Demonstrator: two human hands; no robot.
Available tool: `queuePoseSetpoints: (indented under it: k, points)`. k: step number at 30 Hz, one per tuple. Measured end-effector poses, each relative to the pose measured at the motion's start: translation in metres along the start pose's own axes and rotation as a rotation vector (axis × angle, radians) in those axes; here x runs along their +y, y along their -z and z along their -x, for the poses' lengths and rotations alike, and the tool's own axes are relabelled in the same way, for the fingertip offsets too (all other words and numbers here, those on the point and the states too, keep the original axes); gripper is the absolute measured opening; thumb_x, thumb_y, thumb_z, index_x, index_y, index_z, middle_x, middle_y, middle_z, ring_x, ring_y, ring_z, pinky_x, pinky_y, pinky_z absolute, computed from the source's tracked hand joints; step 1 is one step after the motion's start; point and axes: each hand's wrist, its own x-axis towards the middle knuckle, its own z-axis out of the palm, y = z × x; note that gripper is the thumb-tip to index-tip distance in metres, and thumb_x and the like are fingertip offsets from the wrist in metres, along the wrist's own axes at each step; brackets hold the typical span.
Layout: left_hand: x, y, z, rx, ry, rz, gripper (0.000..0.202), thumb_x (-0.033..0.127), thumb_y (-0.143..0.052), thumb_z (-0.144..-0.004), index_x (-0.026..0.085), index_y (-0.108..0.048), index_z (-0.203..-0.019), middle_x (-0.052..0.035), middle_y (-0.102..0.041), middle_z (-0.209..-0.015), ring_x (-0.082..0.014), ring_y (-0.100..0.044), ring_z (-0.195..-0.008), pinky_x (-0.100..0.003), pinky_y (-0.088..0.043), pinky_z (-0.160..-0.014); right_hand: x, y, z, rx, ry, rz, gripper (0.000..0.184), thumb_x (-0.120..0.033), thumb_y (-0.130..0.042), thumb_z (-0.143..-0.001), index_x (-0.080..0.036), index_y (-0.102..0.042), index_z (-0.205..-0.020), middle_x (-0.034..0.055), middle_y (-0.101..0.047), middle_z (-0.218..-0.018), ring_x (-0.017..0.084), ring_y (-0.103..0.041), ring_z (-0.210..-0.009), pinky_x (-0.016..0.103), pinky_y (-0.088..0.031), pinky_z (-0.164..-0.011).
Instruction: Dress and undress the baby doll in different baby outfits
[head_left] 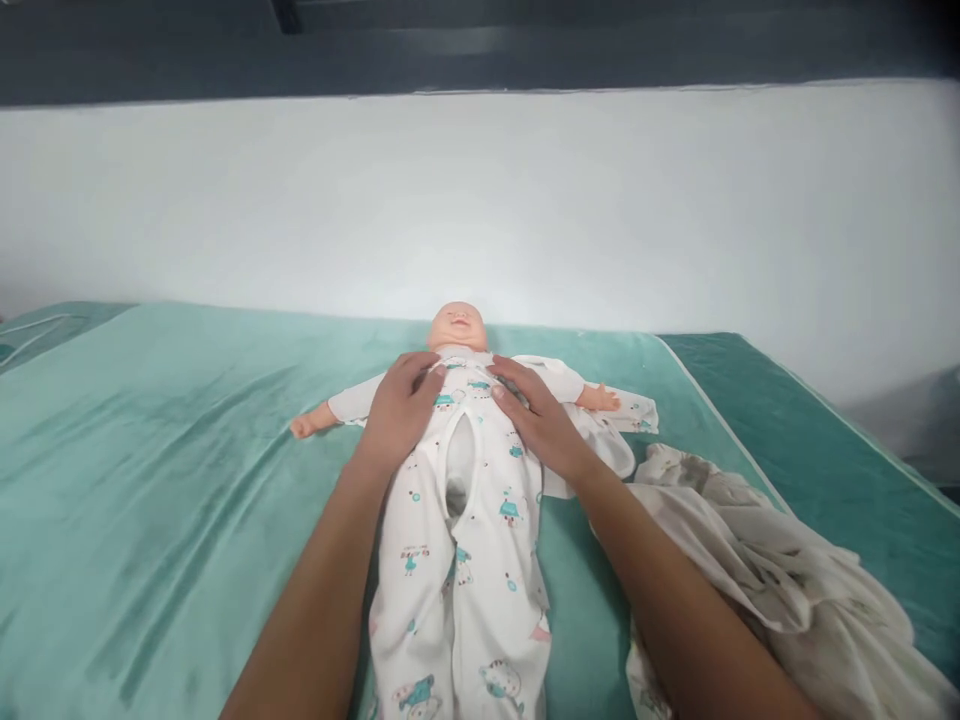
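Observation:
A baby doll (457, 328) lies on its back, head toward the wall and arms spread out. White open-crotch baby trousers (495, 560) with teal cartoon prints cover its legs and reach up to its chest. At the left side of their top edge, my left hand (405, 405) has its fingers bent around the cloth. My right hand (538, 415) grips the opposite side of that edge, thumb and fingers close together. Their fingertips are partly hidden against the cloth. Beneath the trousers the doll wears a white top (356, 400).
A white printed baby garment (634, 405) lies spread under the doll's arm on the right. Crumpled pale cloth (795, 580) is heaped near my right forearm. Everything rests on a teal cover (187, 480), with a white wall (480, 200) behind it.

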Motion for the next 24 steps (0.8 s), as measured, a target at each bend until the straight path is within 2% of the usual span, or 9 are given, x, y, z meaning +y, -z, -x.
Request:
queuePoseSetpoints:
  k: [2, 5, 9, 12, 17, 21, 24]
  points:
    - [-0.013, 0.002, 0.009, 0.008, 0.028, 0.103, 0.034, 0.044, -0.048, -0.092, 0.022, -0.061, -0.115, -0.0044, -0.061, -0.129, -0.0199, -0.056, -0.119, -0.03, -0.042, -0.104, 0.0, -0.002, 0.001, -0.021, -0.019, 0.002, 0.045, -0.049, -0.048, -0.093, -0.025, -0.057, -0.131, 0.0055, -0.045, -0.152, 0.02, -0.034, -0.144, 0.043, -0.021, -0.121]
    - [-0.017, -0.003, 0.014, -0.009, -0.001, 0.129, 0.035, 0.045, -0.057, -0.088, 0.022, -0.06, -0.114, -0.0045, -0.059, -0.127, -0.0197, -0.054, -0.119, -0.031, -0.04, -0.106, 0.004, -0.004, 0.002, -0.057, -0.032, 0.007, 0.052, -0.052, -0.052, -0.09, -0.026, -0.053, -0.135, 0.0053, -0.04, -0.155, 0.021, -0.028, -0.147, 0.045, -0.015, -0.123]
    - [-0.017, -0.011, 0.013, 0.038, -0.117, 0.108, 0.023, 0.039, -0.063, -0.085, 0.02, -0.059, -0.099, -0.0042, -0.059, -0.114, -0.019, -0.054, -0.111, -0.032, -0.041, -0.102, 0.009, -0.008, 0.002, -0.026, -0.037, -0.039, 0.056, -0.056, -0.06, -0.085, -0.027, -0.051, -0.132, 0.0056, -0.04, -0.154, 0.024, -0.031, -0.144, 0.046, -0.018, -0.121]
    - [-0.019, -0.015, 0.015, 0.095, -0.245, 0.063, 0.011, 0.03, -0.061, -0.087, 0.02, -0.057, -0.086, -0.0036, -0.06, -0.101, -0.0194, -0.054, -0.103, -0.033, -0.042, -0.095, 0.009, -0.011, 0.004, 0.03, -0.019, -0.057, 0.052, -0.055, -0.065, -0.081, -0.027, -0.054, -0.123, 0.0067, -0.043, -0.148, 0.025, -0.035, -0.14, 0.047, -0.021, -0.119]
    - [-0.019, -0.02, 0.024, 0.202, -0.399, -0.102, 0.016, 0.033, -0.052, -0.094, 0.021, -0.054, -0.084, -0.0049, -0.062, -0.091, -0.0211, -0.051, -0.092, -0.034, -0.04, -0.084, 0.006, -0.017, 0.007, 0.165, 0.084, 0.019, 0.039, -0.053, -0.069, -0.077, -0.023, -0.057, -0.099, 0.0076, -0.048, -0.123, 0.025, -0.043, -0.123, 0.044, -0.031, -0.11]
    - [-0.017, -0.021, 0.03, 0.212, -0.409, -0.269, 0.024, 0.038, -0.044, -0.099, 0.021, -0.055, -0.087, -0.0056, -0.064, -0.088, -0.0227, -0.053, -0.089, -0.035, -0.036, -0.079, 0.003, -0.02, 0.013, 0.268, 0.178, 0.135, 0.032, -0.052, -0.067, -0.081, -0.022, -0.056, -0.075, 0.0038, -0.052, -0.093, 0.024, -0.045, -0.1, 0.041, -0.038, -0.095]
    - [-0.018, -0.02, 0.034, 0.206, -0.387, -0.359, 0.03, 0.042, -0.04, -0.1, 0.02, -0.057, -0.09, -0.0055, -0.066, -0.085, -0.0235, -0.055, -0.089, -0.036, -0.034, -0.08, 0.002, -0.02, 0.019, 0.317, 0.274, 0.092, 0.035, -0.047, -0.064, -0.085, -0.022, -0.05, -0.065, 0.0005, -0.05, -0.075, 0.019, -0.046, -0.084, 0.035, -0.039, -0.082]
